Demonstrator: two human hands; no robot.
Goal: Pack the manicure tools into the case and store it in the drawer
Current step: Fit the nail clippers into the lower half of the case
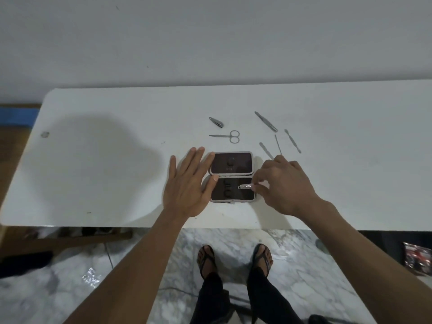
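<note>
On the table: case lies open, dark inside.
Right hand: pinches small clipper over the near half.
Left hand: flat, fingers spread, steadying case.
Left to do: six tools wait beyond; drawer unseen.

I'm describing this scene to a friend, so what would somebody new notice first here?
First, the open case lying flat near the front edge of the white table, with the right hand holding a small nail clipper over its near half. The left hand rests spread at the case's left side, and loose metal tools lie beyond it, including scissors.
</note>
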